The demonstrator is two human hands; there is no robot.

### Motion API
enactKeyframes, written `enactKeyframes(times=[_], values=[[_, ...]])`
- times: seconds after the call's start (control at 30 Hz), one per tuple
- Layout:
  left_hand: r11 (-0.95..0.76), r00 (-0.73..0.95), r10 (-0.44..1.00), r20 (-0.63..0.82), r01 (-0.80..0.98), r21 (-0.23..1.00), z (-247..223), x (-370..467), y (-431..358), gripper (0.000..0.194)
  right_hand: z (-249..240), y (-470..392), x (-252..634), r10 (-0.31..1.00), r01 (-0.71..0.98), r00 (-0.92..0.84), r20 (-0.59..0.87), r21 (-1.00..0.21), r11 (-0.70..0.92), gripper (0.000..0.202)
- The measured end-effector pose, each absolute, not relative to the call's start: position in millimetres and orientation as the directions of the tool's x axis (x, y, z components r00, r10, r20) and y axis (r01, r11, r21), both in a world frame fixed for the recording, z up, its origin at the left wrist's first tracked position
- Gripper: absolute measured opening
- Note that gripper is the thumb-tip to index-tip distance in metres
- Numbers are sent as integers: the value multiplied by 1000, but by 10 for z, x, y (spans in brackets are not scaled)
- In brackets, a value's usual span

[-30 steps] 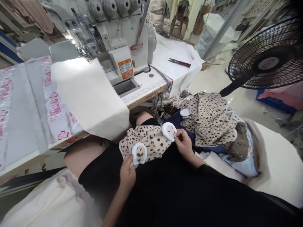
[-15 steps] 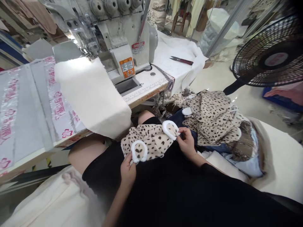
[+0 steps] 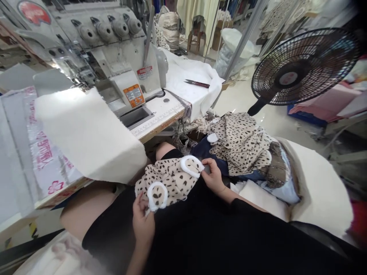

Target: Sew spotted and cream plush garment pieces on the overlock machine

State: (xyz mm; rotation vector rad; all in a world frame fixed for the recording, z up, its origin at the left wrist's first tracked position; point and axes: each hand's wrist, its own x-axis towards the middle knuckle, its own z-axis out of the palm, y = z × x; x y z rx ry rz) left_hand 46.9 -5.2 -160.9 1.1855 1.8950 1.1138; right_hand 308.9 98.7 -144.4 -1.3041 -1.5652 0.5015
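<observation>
Across my lap lies a beige piece of fabric with dark spots [image 3: 172,175], bearing two ear-shaped flaps edged in fluffy white. My left hand [image 3: 144,221] is closed on the fabric at the lower corner of the left ear flap [image 3: 157,196]. On the other side, my right hand [image 3: 212,177] pinches the end of the right ear flap [image 3: 191,167] between thumb and fingers. The fabric between the hands is loosely gathered. To the right, a heap of matching spotted fabric [image 3: 241,139] rests near my knee, with a small white-edged flap [image 3: 212,138] sticking out.
An overlock sewing machine [image 3: 114,61] stands ahead on the table. Cream fabric [image 3: 86,133] hangs over the table's front edge. Dark thread snips or tweezers [image 3: 197,83] lie on white cloth [image 3: 183,68]. A black fan [image 3: 304,68] stands at the right, beyond a cream-lined container [image 3: 318,187].
The camera view has swung right, so the scene sits further left. Both hands keep hold of the spotted fabric; my left-hand fingers have shifted slightly along the left flap's side.
</observation>
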Motion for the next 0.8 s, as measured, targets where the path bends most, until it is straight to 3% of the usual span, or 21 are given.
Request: enactKeyframes(times=[0.1,0.27,0.43,0.53,0.63,0.8], values=[[180,-350,937,18,523,833,-1595,461,-65,61,-1460,990,3109,909,496,70,412,-804,326,15],[-90,-112,970,218,666,741,-1579,444,-84,47,-1530,1018,3150,926,499,24,378,-807,317,22],[68,-235,970,67,521,851,-1416,548,-33,57,-1351,930,3026,885,518,-92,457,-737,435,31],[106,-303,953,8,357,928,-1258,639,59,46,-1140,807,2782,767,381,-398,503,-670,637,35],[119,-293,955,-39,260,958,-1121,700,141,33,-1025,735,2486,614,240,-627,479,-630,738,42],[165,-233,969,-85,348,923,-983,659,186,24,-965,861,2283,605,294,-685,404,-607,738,24]])
